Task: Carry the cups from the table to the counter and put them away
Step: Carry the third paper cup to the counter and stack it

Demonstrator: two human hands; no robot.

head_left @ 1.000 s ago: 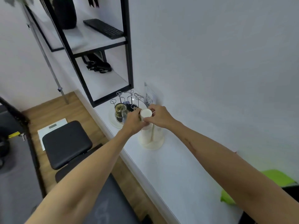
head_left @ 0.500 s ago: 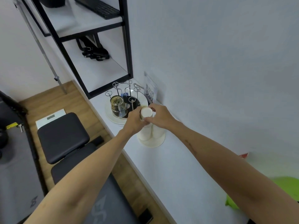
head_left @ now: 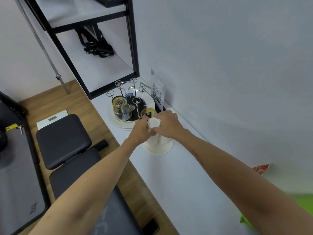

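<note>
A white paper cup, upside down, tops a stack of white cups on a round white holder on the white counter. My left hand grips the cup from the left and my right hand grips it from the right, fingers curled round it. The lower cups of the stack are mostly hidden by my hands.
Just behind stands a wire cup rack on a white plate with two glass cups on it. A QR-code sign leans on the wall. A black-framed shelf rises at the back. A black bench stands below left of the counter edge.
The view has tilted down and moved slightly closer. Both hands stay round the top white cup on the stack, which sits a little lower on the holder.
</note>
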